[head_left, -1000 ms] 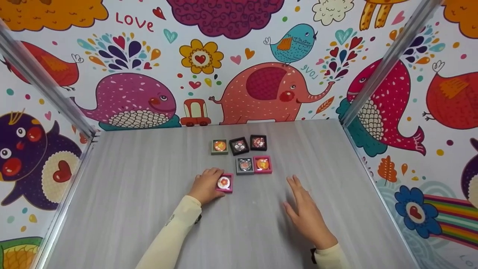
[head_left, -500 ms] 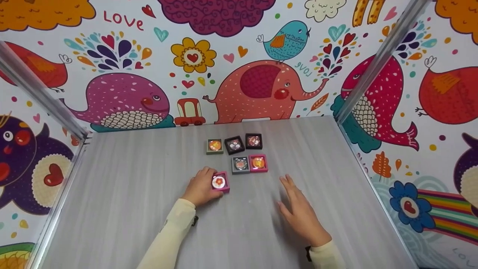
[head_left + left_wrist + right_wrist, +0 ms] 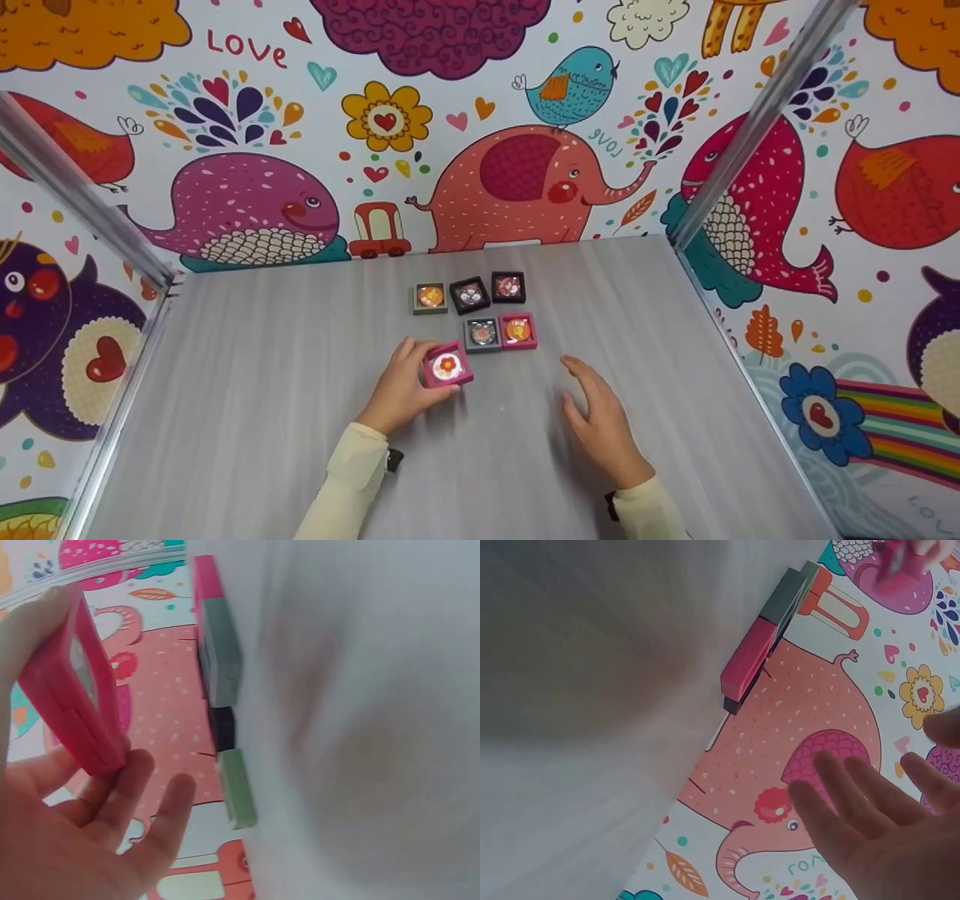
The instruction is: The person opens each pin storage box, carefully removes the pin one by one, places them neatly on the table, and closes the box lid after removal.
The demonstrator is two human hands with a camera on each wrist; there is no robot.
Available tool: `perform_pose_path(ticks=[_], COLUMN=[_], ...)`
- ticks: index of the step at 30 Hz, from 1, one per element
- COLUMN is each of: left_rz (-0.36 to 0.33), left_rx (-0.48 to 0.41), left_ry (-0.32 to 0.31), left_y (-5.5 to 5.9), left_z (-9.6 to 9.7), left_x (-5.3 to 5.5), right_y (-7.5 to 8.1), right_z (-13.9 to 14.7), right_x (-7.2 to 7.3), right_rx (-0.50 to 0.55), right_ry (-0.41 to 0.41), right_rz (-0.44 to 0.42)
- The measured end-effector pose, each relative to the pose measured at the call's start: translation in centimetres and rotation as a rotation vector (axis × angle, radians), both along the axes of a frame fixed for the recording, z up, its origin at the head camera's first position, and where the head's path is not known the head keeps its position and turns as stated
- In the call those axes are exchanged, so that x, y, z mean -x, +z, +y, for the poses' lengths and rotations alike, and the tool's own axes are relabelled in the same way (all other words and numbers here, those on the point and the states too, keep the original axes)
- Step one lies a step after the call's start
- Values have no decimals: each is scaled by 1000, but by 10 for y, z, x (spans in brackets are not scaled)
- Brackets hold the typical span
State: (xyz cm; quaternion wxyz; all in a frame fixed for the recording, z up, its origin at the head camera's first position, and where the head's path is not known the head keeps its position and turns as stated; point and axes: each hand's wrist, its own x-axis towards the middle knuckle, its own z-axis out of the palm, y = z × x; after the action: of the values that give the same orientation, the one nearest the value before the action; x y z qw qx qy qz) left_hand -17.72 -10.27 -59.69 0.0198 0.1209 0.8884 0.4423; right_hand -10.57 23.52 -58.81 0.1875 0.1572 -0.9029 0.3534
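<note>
My left hand (image 3: 396,391) grips a small square pink box (image 3: 448,365) between thumb and fingers. A white disc with a red flower shows in its top face. In the left wrist view the pink box (image 3: 79,686) hangs apart from the table, tilted. My right hand (image 3: 606,429) holds nothing; its fingers are extended beside the boxes. Ahead of the hands, a grey box (image 3: 481,334) and another pink box (image 3: 517,330) stand side by side. Behind them are a green box (image 3: 430,297) and two black boxes (image 3: 469,294), the left one turned slightly.
The boxes rest on a grey wood-grain table (image 3: 285,352). A wall (image 3: 292,112) printed with cartoon animals closes off the back, and printed panels with metal corner posts (image 3: 757,135) stand on both sides.
My left hand has lifted the pink box off the table and tilted it. My right hand stays nearly in place. The head view has shifted slightly.
</note>
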Motion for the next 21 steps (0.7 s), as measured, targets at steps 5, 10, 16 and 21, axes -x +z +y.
perform_pose_path(ticks=[5, 10, 16, 21], left_rz=[53, 77, 91, 104], left_rx=[-23, -34, -39, -43], left_ry=[-7, -17, -12, -15], left_y=[7, 9, 14, 17], left_z=[1, 2, 4, 8], left_x=[-11, -18, -28, -40], right_y=[-2, -2, 5, 12], right_z=[-2, -7, -16, -26], right_x=[7, 11, 9, 4], right_rx=[56, 93, 291, 537], right_ry=[5, 22, 53, 111], right_rz=[105, 143, -30, -249])
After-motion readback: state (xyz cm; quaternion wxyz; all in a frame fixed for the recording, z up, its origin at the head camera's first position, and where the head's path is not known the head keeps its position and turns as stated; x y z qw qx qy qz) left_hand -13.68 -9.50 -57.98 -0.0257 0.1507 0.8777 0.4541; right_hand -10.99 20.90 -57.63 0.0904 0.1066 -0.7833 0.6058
